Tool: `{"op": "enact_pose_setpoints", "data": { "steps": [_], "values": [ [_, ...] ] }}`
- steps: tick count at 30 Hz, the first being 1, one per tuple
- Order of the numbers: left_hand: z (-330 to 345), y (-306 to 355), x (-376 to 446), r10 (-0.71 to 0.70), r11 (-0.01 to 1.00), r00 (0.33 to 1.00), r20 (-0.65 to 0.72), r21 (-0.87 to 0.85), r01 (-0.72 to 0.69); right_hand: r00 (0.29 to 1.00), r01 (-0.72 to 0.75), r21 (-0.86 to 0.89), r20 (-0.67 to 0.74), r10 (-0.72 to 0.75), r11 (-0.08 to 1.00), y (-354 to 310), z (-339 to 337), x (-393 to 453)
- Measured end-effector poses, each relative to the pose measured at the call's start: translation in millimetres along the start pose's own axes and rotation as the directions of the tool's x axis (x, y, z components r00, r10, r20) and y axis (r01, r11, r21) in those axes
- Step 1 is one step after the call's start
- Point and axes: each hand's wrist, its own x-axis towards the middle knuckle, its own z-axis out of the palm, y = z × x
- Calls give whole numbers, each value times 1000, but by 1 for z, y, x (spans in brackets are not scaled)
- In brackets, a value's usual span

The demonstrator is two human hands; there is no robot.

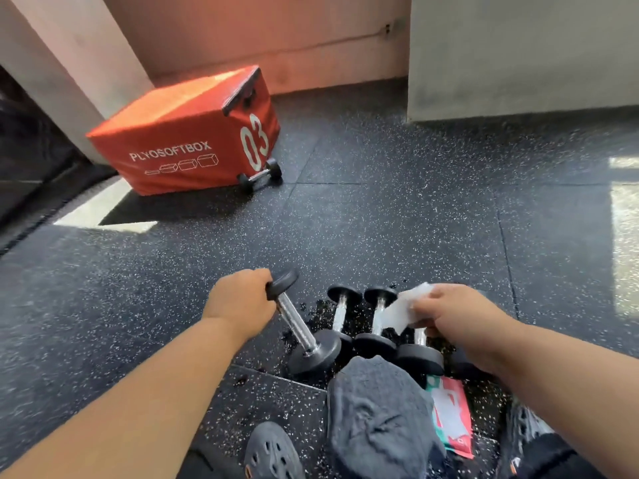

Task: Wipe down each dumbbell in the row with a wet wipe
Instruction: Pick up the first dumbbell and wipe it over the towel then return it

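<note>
Several small black dumbbells with chrome handles lie side by side on the speckled floor in front of me. My left hand (242, 302) grips the far head of the leftmost dumbbell (299, 328), which is tilted out of the row. Two more dumbbells (340, 314) (378, 314) lie parallel to its right. My right hand (456, 316) holds a white wet wipe (406, 307) over the handle of the right-hand dumbbell (420, 354), whose far end is hidden by the wipe.
A wet wipe packet (453, 416) in red, green and white lies by my right knee. A grey cloth (377, 416) is just in front of me. An orange plyo box (186, 133) stands far left with another dumbbell (261, 175) beside it.
</note>
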Motion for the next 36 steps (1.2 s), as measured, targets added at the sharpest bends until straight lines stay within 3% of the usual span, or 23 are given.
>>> {"op": "enact_pose_setpoints", "data": {
  "steps": [7,12,19,26,29,32,36],
  "values": [
    [-42,54,-58,-19,977,986,-167,-211,-17,993,44,3,-114,-44,999,10,7,-18],
    [-9,99,-74,23,944,998,-63,-327,-43,985,86,-162,-131,-108,983,26,5,-23],
    [8,109,-80,102,937,995,-19,-334,-103,981,69,-185,-168,-100,980,42,15,-23],
    [4,103,-77,165,916,986,17,-372,-147,993,117,6,-19,-117,993,42,54,-1],
    [6,101,-77,170,920,985,20,-363,-152,991,17,244,123,-48,970,42,66,4],
    [7,100,-78,165,916,986,15,-372,-148,992,-105,401,105,69,910,42,63,13],
    [8,94,-77,162,918,987,16,-370,-145,984,-57,330,179,-4,942,49,66,24]
  ]
}}
